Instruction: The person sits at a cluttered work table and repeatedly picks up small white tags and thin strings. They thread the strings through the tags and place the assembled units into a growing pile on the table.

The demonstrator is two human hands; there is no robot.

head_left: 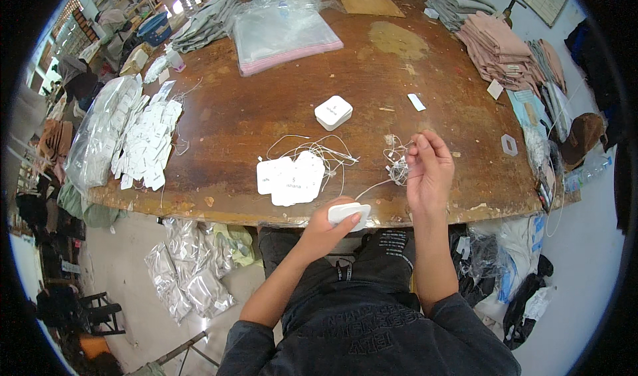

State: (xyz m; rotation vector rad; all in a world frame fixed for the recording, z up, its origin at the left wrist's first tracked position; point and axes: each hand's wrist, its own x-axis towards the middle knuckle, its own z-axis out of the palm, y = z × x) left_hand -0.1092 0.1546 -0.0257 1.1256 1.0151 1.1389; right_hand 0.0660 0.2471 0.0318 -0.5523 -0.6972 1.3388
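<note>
My left hand (323, 228) is closed around a small stack of white hang tags (348, 214) at the table's front edge. A white string runs from these tags up toward a tangled bunch of white strings (397, 168). Just right of that bunch, my right hand (430, 170) is raised with thumb and fingertips pinched together; what lies between them is too small to make out. Left of my hands lies a spread of strung white tags (292, 178), their strings looping to the right. Farther back sits a neat stack of white tags (333, 113).
A large heap of white tags (149, 143) lies at the left beside a clear plastic bag (103, 133). Clear plastic sleeves (286, 40) and folded grey garments (209, 20) are at the back. Folded pink garments (498, 50) stand at the right. One white tag (416, 102) lies alone.
</note>
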